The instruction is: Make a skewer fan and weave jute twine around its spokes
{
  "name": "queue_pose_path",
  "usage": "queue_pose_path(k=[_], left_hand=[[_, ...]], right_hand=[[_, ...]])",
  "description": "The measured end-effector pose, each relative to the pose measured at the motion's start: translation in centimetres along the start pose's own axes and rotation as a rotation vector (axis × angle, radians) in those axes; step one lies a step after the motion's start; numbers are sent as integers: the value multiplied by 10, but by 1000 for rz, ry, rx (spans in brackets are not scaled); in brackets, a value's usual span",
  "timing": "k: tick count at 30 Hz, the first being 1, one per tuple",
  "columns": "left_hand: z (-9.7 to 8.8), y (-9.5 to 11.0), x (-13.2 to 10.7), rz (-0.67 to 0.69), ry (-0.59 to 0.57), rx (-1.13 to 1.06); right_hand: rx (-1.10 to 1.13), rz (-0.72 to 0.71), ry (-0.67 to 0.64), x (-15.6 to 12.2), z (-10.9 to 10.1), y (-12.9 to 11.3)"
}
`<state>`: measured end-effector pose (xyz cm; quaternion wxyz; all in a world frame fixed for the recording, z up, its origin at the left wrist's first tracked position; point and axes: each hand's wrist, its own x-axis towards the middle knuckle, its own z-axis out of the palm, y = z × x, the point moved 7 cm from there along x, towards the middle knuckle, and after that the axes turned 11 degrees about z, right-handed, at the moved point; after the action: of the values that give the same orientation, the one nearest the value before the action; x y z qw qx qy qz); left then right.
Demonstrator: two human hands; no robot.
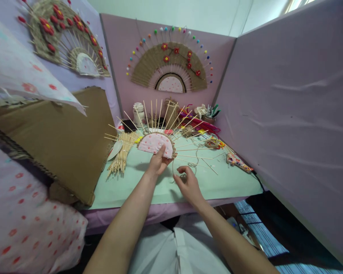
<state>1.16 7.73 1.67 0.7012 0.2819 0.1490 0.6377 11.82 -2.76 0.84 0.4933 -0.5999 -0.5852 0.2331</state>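
Note:
My left hand [159, 161] grips a half-round fan base [153, 142] at its lower right edge, thumb on the front. Pink fabric with small red spots covers the base, and wooden skewers [161, 114] spread out from its curved edge like rays. From the right end of the base hangs a length of twine [173, 167]. Just right of it is my right hand [188, 182], its fingers curled with thumb and forefinger close together at the twine. Whether the twine is pinched between them is hard to make out, though it reaches the fingertips.
A bundle of skewers [120, 156] lies left on the green tabletop [217, 186]. A glue gun [238, 163] with a cable rests at the right. Behind stand a white jar [138, 115] and a pen cup [210, 118]. Cardboard [60, 140] leans at the left; finished fans [148, 64] hang behind.

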Motion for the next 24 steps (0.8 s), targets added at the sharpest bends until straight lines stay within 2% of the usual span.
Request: queue_pose_path(k=[2, 5, 9, 14, 20, 24], left_hand=[[0, 0, 0, 11, 7, -1], [-1, -1, 1, 27, 15, -3], [-5, -1, 3, 57, 59, -10], [-1, 1, 2, 107, 30, -2], [4, -1, -2, 92, -9, 42], [4, -5, -3, 35, -48, 79]], right_hand=[[171, 92, 14, 10, 8, 9], [401, 158, -38, 21, 27, 14], [533, 211, -62, 26, 40, 13], [517, 263, -79, 25, 40, 14], [324, 165, -45, 29, 28, 8], [290, 136, -48, 32, 21, 7]])
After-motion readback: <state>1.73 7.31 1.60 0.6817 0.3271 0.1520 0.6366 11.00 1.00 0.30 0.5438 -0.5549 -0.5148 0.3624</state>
